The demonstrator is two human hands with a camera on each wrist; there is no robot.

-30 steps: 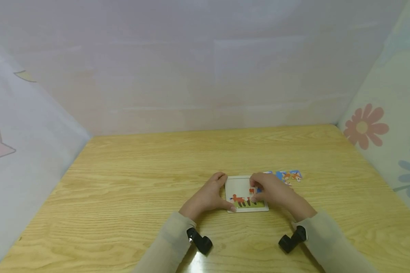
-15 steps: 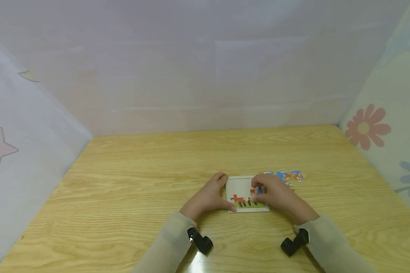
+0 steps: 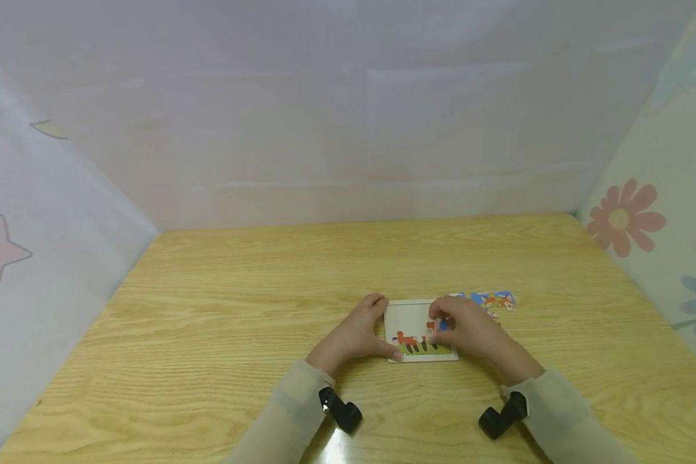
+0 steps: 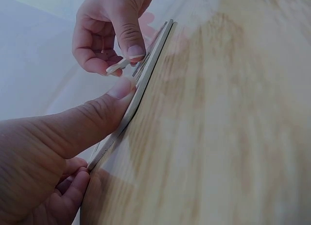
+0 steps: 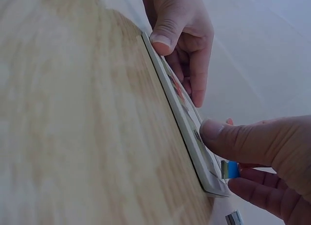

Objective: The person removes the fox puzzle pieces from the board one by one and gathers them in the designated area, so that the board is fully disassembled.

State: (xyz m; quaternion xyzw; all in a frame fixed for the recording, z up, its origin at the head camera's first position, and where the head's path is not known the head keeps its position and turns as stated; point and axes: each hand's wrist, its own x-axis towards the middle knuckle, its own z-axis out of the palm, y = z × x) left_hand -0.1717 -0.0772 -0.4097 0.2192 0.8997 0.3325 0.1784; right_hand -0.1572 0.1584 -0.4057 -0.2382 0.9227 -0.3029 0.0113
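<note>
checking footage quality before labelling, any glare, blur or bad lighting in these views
Head view: a bright glare spot on the table near the bottom edge, and the loose puzzle pieces look small and soft; left wrist view: dim, with blurred wood grain and the puzzle board nearly edge-on, its picture unreadable; right wrist view: dim and bluish, wood grain blurred too.

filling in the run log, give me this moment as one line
left hand: holds puzzle tray | right hand: pinches puzzle piece over tray's right side | loose pieces: on table beyond right hand
</note>
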